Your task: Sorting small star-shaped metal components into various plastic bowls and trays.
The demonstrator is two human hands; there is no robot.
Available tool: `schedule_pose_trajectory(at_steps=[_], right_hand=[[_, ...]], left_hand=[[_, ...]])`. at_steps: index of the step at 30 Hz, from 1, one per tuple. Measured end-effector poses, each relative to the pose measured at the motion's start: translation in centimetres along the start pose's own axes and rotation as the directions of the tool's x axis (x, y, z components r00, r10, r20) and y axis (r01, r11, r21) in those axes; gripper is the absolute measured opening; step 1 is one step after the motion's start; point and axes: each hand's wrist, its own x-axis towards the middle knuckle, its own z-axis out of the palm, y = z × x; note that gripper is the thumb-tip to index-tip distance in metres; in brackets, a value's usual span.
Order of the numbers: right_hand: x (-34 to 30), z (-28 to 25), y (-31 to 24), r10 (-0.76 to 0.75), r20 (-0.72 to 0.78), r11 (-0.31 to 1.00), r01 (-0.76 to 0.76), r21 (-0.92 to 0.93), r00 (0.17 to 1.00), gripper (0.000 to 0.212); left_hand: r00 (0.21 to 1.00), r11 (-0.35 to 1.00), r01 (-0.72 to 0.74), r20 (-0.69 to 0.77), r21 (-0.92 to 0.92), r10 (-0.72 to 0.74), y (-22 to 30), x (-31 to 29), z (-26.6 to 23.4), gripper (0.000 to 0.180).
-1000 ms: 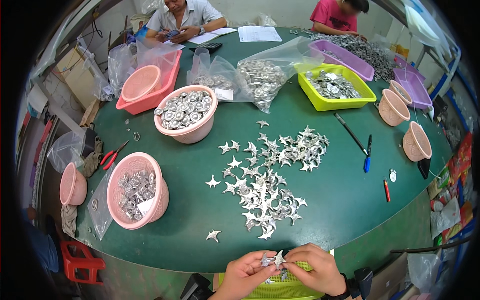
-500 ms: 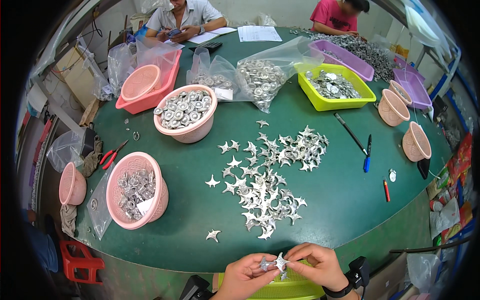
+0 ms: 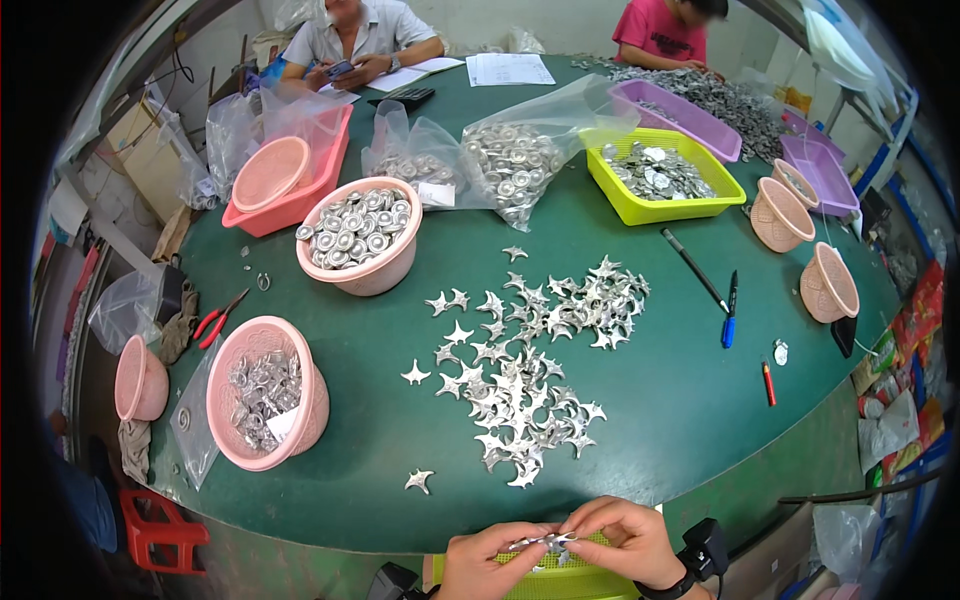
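At the table's near edge, my left hand (image 3: pixel 492 562) and my right hand (image 3: pixel 632 545) meet, thumbs and fingers pinched together. Between them are small silvery star-shaped metal pieces (image 3: pixel 556 541), seen nearly edge-on; fingers partly cover them, so their number is unclear. Under my hands sits a yellow-green plastic basket (image 3: pixel 437 571), with a little metal showing inside it. Ahead of my hands spreads a loose pile of similar star-shaped pieces (image 3: pixel 515 400). One single star piece (image 3: pixel 419 482) lies apart, left of the pile.
Left stand pink baskets of metal rings (image 3: pixel 322 410) and round metal parts (image 3: pixel 398 262), with red-handled pliers (image 3: pixel 208 328) nearby. Right lie pens (image 3: pixel 730 325) and small pink baskets (image 3: pixel 778 222). Farther back are a yellow-green tray (image 3: pixel 672 212), plastic bags (image 3: pixel 515 165) and two people.
The star piece held up between my fingers has turned from face-on to nearly edge-on, and my hands have drawn closer together. The whole view has shifted slightly.
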Motion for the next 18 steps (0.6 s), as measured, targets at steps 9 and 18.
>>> schedule_pose_trajectory(at_steps=[9, 18], right_hand=[[-1.6, -1.8, -2.0, 0.150, 0.246, 0.907, -0.034, -0.421, 0.958, 0.005], [-2.0, -0.1, -0.7, 0.138, 0.211, 0.990, -0.130, -0.051, 0.968, 0.025]], left_hand=[[0.993, 0.984, 0.115, 0.013, -0.136, -0.114, 0.3, 0.6, -1.4, 0.020], [0.922, 0.918, -0.324, 0.293, 0.227, 0.253, 1.5, 0.1, 1.5, 0.024]])
